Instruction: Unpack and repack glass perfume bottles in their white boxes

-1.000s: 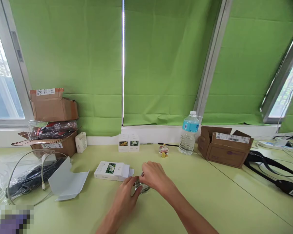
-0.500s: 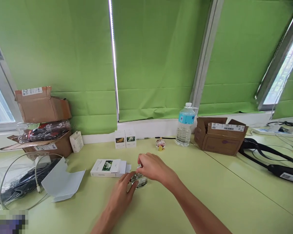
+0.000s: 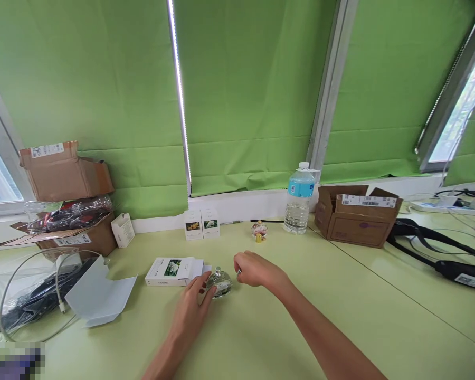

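Note:
A round clear glass perfume bottle [image 3: 221, 286] stands upright on the table, its silvery sprayer neck showing on top. My left hand [image 3: 196, 298] grips it from the left side, thumb and fingers around the glass. Just right of the bottle, my right hand [image 3: 257, 269] is closed, pinching a small cap [image 3: 238, 273] that is mostly hidden by the fingers. An opened white flat box [image 3: 170, 272] with a flower picture lies behind my left hand. Farther back sits another perfume bottle [image 3: 259, 230], pinkish, with a gold cap [image 3: 258, 238] in front of it.
Two small white boxes [image 3: 201, 225] stand by the wall. A large water bottle [image 3: 300, 203] and an open cardboard box [image 3: 356, 219] are back right, near a black headset-like strap [image 3: 455, 269]. At left are stacked cartons [image 3: 67, 177], bagged cables [image 3: 35, 295] and folded white card [image 3: 101, 295].
My right hand has come away from the bottle's top to the right with the cap, uncovering the sprayer. My left hand stays on the bottle, shifted slightly left in the view.

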`<control>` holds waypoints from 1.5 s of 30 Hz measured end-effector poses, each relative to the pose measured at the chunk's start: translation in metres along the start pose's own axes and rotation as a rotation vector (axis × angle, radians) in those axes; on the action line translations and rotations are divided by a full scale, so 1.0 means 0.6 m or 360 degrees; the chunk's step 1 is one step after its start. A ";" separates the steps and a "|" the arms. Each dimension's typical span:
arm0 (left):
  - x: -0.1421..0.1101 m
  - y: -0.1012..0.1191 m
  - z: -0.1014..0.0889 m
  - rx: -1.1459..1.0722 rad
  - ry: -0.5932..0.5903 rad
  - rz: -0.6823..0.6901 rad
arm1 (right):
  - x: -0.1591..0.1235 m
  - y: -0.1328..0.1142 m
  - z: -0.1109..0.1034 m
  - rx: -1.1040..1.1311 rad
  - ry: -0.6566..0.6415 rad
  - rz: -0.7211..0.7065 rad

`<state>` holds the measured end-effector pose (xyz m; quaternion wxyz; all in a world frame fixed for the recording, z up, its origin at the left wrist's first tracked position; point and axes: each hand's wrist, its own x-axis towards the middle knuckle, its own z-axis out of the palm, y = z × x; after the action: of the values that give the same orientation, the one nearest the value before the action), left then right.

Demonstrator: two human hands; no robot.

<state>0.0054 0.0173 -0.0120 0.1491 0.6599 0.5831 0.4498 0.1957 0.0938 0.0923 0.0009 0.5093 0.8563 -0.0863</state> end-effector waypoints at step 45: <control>0.002 0.010 -0.004 -0.0294 -0.0101 -0.0273 | 0.019 0.049 0.010 0.0169 0.0012 0.0019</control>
<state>0.0071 0.0156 -0.0058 0.2655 0.6050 0.5885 0.4660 0.2151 0.1167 0.0811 -0.0288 0.5139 0.8475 -0.1297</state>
